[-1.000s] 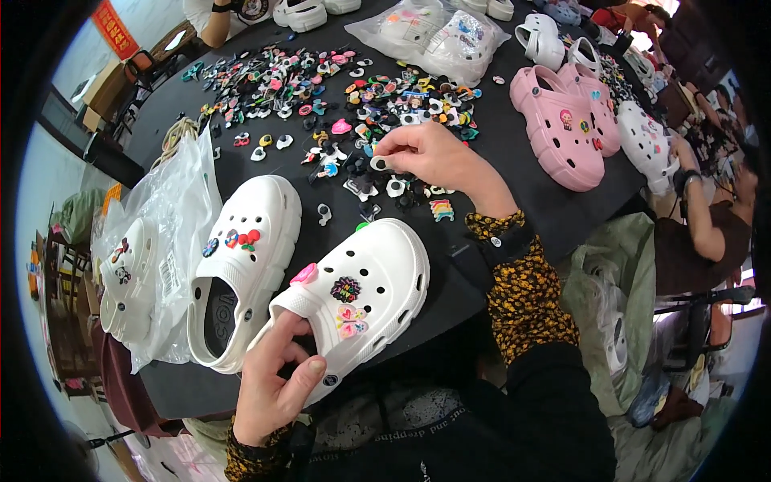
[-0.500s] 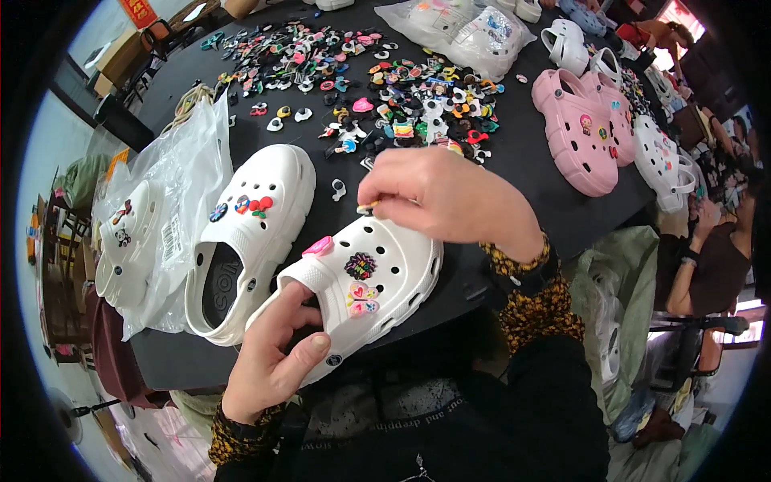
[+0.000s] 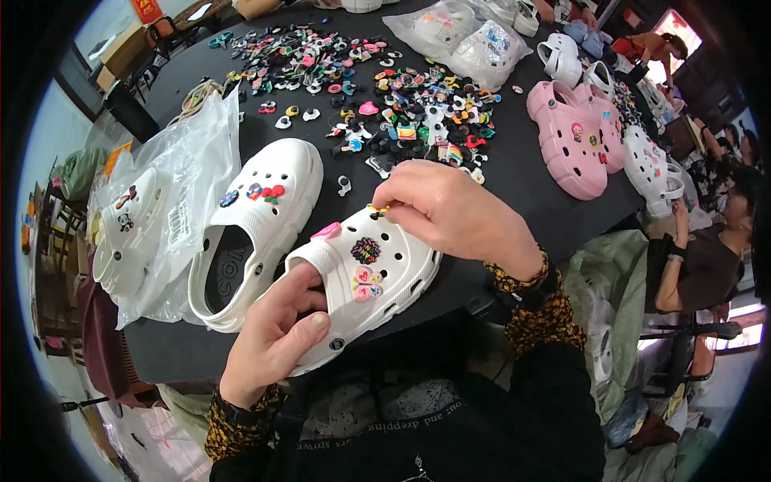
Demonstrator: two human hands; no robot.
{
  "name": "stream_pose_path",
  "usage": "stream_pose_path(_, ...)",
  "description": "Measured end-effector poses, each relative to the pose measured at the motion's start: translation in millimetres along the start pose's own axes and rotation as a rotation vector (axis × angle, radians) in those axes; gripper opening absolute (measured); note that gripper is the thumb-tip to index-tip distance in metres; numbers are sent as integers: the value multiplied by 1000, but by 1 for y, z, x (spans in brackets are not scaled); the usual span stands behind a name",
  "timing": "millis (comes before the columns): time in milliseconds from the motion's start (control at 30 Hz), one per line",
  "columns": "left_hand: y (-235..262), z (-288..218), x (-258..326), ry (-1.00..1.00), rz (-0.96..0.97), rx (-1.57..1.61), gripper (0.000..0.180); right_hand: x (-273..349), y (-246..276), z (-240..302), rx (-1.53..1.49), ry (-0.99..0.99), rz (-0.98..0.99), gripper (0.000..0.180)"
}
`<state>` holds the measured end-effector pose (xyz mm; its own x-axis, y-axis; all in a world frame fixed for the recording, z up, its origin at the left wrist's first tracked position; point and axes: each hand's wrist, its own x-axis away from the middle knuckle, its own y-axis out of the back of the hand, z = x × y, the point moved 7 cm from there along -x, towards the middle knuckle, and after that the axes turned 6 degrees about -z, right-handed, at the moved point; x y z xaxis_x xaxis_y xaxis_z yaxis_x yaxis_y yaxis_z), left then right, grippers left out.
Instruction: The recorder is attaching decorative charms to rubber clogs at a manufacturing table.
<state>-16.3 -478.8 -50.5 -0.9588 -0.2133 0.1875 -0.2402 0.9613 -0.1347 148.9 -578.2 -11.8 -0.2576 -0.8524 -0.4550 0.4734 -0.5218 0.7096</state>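
My left hand grips a white clog, its fingers inside the foot opening and the thumb outside. On the clog's upper sit a pink charm, a dark multicoloured round charm and a pink butterfly charm. My right hand pinches a small yellowish shoe charm at the holes near the clog's toe; the fingers hide most of it. Left of it lies the other white clog, bearing a blue charm, a colourful one and a red cherry charm. A loose charm lies between the two clogs.
Piles of loose charms cover the far part of the black table. A bagged white clog lies at left, a filled plastic bag at the back. Pink clogs sit at right; a person is beyond.
My right hand has brought the charm down onto the clog's upper, near a hole. The left hand keeps its grip on the clog, and the view has shifted slightly.
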Motion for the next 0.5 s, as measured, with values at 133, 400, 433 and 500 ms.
stream_pose_path(133, 0, 0, 1, -16, -4, 2, 56, -2, 2, 16, 187, 116, -58, 7)
stream_pose_path(400, 2, 3, 0, -52, 23, 27, 57, 1, -7, 27, 329, 169, -12, 13)
stream_pose_path(433, 3, 4, -1, -64, 40, 26, 57, 1, -7, 27, 330, 170, -9, 13)
stream_pose_path(500, 4, 4, -1, -75, 56, 29, 57, 0, -9, 23, 140, 111, 35, 12)
